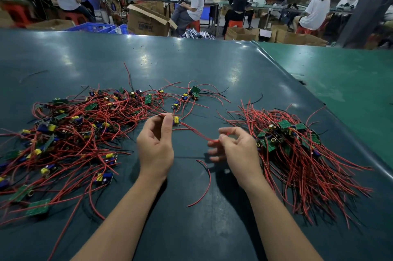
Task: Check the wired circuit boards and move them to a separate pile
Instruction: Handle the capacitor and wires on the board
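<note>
Forearms entering from bottom edge, reaching over dark green mat (191, 65).

Far left: unsorted pile (70, 133), loose tangle of boards and red wires, spread wide.

Left of centre: left hand (155, 143), fingers curled, thumb and forefinger pinching circuit board (176, 120) with yellow component, raised just above mat, between both piles.

Centre: red lead (195, 132) running from board to right hand; stray red wire (204, 184) lying alone on mat below.

Right of centre: right hand (236, 148), thumb and forefinger pinching lead end, remaining fingers loosely curled, slightly blurred.

Far right: checked pile (297, 150), boards bunched, wires combed toward near edge.

Step judged: inspection of one board, lead drawn taut. Next move: carry rightward, lay board on bunch, wires aligned, release both grips.
</note>
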Motion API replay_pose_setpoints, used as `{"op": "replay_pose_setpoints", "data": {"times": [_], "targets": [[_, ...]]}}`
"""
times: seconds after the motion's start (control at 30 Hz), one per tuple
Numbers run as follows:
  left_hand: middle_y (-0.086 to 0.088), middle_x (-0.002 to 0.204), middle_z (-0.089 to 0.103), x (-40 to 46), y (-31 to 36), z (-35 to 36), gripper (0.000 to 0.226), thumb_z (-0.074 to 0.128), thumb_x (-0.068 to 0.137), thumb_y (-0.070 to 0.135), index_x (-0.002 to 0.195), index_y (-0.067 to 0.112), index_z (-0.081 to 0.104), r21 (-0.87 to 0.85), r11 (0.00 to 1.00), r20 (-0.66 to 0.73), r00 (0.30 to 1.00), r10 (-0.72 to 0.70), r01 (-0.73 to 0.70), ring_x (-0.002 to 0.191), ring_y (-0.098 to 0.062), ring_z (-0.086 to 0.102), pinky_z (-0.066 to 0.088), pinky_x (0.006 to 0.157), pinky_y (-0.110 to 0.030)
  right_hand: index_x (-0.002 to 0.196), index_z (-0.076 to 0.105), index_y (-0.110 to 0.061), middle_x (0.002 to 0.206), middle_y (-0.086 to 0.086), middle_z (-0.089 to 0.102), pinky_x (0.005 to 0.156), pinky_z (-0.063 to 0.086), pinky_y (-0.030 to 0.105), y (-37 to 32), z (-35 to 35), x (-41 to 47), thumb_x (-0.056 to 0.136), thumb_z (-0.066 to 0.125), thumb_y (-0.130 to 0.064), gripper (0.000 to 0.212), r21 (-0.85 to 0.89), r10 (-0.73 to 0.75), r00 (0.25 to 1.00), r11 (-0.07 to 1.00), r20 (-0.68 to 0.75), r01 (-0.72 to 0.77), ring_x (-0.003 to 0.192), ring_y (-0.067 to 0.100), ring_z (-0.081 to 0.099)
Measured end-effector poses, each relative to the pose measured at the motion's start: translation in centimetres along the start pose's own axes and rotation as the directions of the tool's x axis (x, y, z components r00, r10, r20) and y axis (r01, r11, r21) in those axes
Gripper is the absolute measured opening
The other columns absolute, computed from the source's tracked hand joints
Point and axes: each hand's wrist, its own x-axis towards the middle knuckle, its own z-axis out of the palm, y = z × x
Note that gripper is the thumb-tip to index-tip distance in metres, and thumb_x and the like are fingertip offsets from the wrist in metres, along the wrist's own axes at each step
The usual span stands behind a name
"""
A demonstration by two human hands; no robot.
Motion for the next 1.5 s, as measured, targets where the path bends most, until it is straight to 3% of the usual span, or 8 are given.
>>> {"op": "replay_pose_setpoints", "data": {"times": [0.13, 0.3, 0.47, 0.73, 0.83, 0.97, 1.23, 1.5], "targets": [[-0.011, 0.104, 0.063, 0.4, 0.7, -0.6, 0.013, 0.063, 0.093, 0.027, 0.101, 0.021, 0.054, 0.001, 0.951, -0.017, 0.950, 0.310, -0.310, 0.099, -0.022, 0.065, 0.049, 0.090, -0.035, 0.134, 0.047, -0.024, 0.053, 0.006, 0.065, 0.049, 0.049, 0.027, 0.5, 0.3, -0.6, 0.092, 0.068, -0.023, 0.046, -0.382, -0.203, 0.979, 0.903, 0.030, 0.199, 0.043, 0.015, 0.058], [-0.002, 0.100, 0.059, -0.2, 0.5, -0.6, 0.022, 0.064, 0.092, 0.033, 0.108, 0.017, 0.065, 0.317, 0.705, 0.335, 0.771, 0.542, -0.634, 0.093, -0.020, 0.059, 0.049, 0.082, -0.043, 0.110, 0.068, -0.033, 0.062, -0.005, 0.056, 0.046, 0.043, 0.015, -0.1, 1.8, -1.9, 0.079, 0.071, -0.029, 0.031, 0.003, -0.282, 0.930, 0.957, 0.237, 0.290, 0.050, 0.006, 0.048], [-0.012, 0.096, 0.051, 0.2, 1.0, -0.7, 0.032, 0.063, 0.090, 0.032, 0.112, 0.011, 0.073, 0.360, 0.655, 0.504, 0.729, 0.463, -0.664, 0.081, -0.023, 0.056, 0.054, 0.068, -0.044, 0.101, 0.075, -0.029, 0.059, -0.006, 0.054, 0.044, 0.038, 0.018, -0.2, 1.7, -2.0, 0.075, 0.070, -0.027, 0.026, 0.103, -0.235, 0.936, 0.971, 0.263, 0.215, 0.047, 0.009, 0.044], [-0.007, 0.092, 0.064, 0.0, 0.8, -0.7, 0.037, 0.078, 0.078, 0.034, 0.096, 0.003, 0.071, 0.294, 0.668, 0.556, 0.690, 0.462, -0.684, 0.074, -0.015, 0.059, 0.052, 0.069, -0.027, 0.081, 0.080, -0.018, 0.049, -0.003, 0.053, 0.039, 0.030, 0.015, -0.4, 1.6, -1.6, 0.085, 0.071, -0.020, 0.009, 0.128, -0.103, 0.983, 0.988, 0.151, 0.084, 0.041, 0.005, 0.042], [-0.003, 0.084, 0.062, -0.3, 0.5, -0.5, 0.036, 0.082, 0.077, 0.037, 0.089, 0.005, 0.071, 0.317, 0.675, 0.575, 0.701, 0.422, -0.666, 0.065, -0.006, 0.051, 0.048, 0.063, -0.022, 0.084, 0.077, -0.011, 0.045, -0.012, 0.049, 0.039, 0.030, 0.012, -0.5, 1.5, -1.2, 0.087, 0.068, -0.006, 0.011, 0.201, -0.121, 0.991, 0.974, 0.056, 0.108, 0.038, -0.001, 0.038], [0.000, 0.084, 0.060, -0.6, 0.3, 0.0, 0.030, 0.078, 0.082, 0.035, 0.089, 0.007, 0.069, 0.327, 0.675, 0.586, 0.702, 0.404, -0.662, 0.067, 0.009, 0.041, 0.036, 0.068, -0.006, 0.075, 0.075, -0.011, 0.044, -0.008, 0.037, 0.037, 0.024, 0.014, -0.9, 0.6, -0.2, 0.087, 0.071, -0.012, 0.013, 0.256, -0.115, 0.986, 0.956, -0.120, 0.143, 0.037, 0.005, 0.028], [0.002, 0.083, 0.060, -0.7, 0.3, -0.4, 0.032, 0.075, 0.083, 0.040, 0.085, 0.009, 0.069, 0.292, 0.671, 0.598, 0.678, 0.427, -0.681, 0.066, 0.010, 0.042, 0.040, 0.068, -0.012, 0.061, 0.068, -0.018, 0.046, -0.007, 0.044, 0.037, 0.027, 0.017, -1.2, -1.0, 0.9, 0.091, 0.069, -0.018, 0.031, 0.264, -0.173, 0.872, 0.910, -0.457, 0.319, 0.037, 0.005, 0.034], [0.003, 0.089, 0.062, -0.5, 0.3, 0.0, 0.034, 0.072, 0.084, 0.044, 0.090, 0.011, 0.069, 0.324, 0.642, 0.613, 0.671, 0.417, -0.695, 0.055, -0.003, 0.047, 0.043, 0.062, -0.017, 0.072, 0.061, -0.008, 0.048, -0.004, 0.048, 0.035, 0.031, 0.019, -1.2, -1.1, 0.9, 0.103, 0.050, -0.023, 0.036, 0.274, -0.221, 0.852, 0.882, -0.475, 0.382, 0.034, 0.008, 0.036]]}}
